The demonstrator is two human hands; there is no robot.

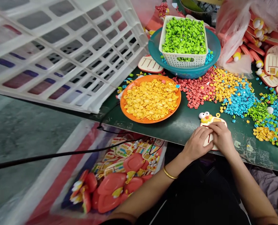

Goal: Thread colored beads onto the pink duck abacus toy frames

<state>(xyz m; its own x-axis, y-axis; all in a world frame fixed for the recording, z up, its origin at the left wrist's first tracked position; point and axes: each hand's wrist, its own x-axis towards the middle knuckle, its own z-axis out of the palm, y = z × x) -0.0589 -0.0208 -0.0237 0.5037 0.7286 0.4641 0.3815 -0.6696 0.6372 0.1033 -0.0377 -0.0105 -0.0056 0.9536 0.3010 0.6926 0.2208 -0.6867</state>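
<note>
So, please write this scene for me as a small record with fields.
Left hand: touches cream toy
Left wrist: gold bracelet
Right hand: touches the same toy
Orange plate: holds yellow pieces
White basket: holds green pieces, sits in blue basin
Loose on green table: red, yellow, blue and green heap
Below table edge: red toys

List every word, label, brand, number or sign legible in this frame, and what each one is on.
None: no word, brand, number or sign can be read.
Toy under the left hand and right hand: dark red line, no readable lettering.
Striped panel at right: small yellow patch with dark marks, too small to read.
Patterned panels below the table: coloured marks, too small and blurred to read.
</note>
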